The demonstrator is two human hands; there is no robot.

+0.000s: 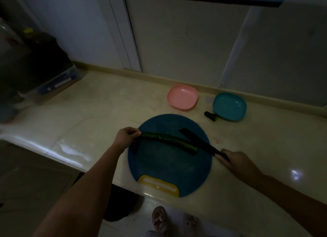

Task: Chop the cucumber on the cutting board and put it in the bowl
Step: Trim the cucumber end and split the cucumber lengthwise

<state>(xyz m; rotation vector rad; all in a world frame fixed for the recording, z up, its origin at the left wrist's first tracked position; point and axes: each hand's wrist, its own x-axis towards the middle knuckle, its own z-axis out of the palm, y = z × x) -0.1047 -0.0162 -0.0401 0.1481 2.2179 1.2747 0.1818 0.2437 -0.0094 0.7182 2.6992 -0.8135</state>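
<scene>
A long dark green cucumber lies across the round blue cutting board, which has a yellow handle at its near edge. My left hand grips the cucumber's left end. My right hand holds the handle of a dark knife, whose blade lies across the cucumber's right end. A cut-off cucumber end lies on the counter beside the teal bowl. A pink bowl stands to the left of the teal one.
The pale counter ends at a wall ledge behind the bowls. Dark boxes and a clear container stand at the far left. Below the counter's near edge a foot stands on the floor.
</scene>
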